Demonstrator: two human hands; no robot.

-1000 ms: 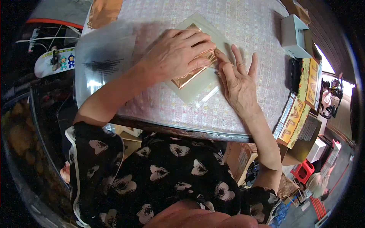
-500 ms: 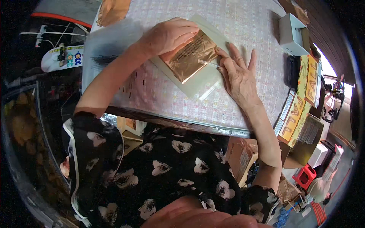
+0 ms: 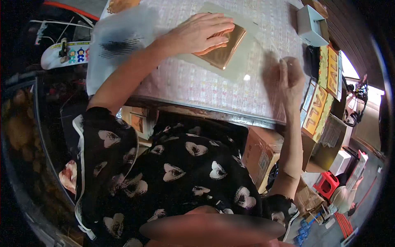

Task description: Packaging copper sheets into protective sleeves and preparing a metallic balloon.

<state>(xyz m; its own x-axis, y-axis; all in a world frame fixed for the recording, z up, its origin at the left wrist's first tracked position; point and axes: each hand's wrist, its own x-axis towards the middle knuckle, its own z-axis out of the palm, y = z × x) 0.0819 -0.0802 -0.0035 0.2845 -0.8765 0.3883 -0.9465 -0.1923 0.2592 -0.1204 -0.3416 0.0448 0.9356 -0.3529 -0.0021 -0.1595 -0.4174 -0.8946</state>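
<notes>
A shiny copper-coloured packet (image 3: 236,38) lies on the table, at a slant on or inside a clear plastic sleeve (image 3: 252,45); I cannot tell which. My left hand (image 3: 207,35) rests across the packet's left part, fingers stretched out and lying flat, hiding much of it. Off to the right of the sleeve, my right hand (image 3: 293,76) is raised a little over the tablecloth, thumb and fingertips pinched together. A thin pale strip (image 3: 276,48) runs up and left from that pinch, faint and partly blurred.
Clear plastic sleeves (image 3: 119,46) with dark marks lie on the table's left side. Another copper-coloured packet (image 3: 123,4) is at the far left. Along the right edge are a white open box (image 3: 310,25), a black object (image 3: 312,61) and yellow-orange boxes (image 3: 317,109). A cardboard box (image 3: 263,158) stands below.
My right hand has left the packet's edge and moved right, drawing the strip away. My left hand has slid right over the packet, which sits a little farther right and up.
</notes>
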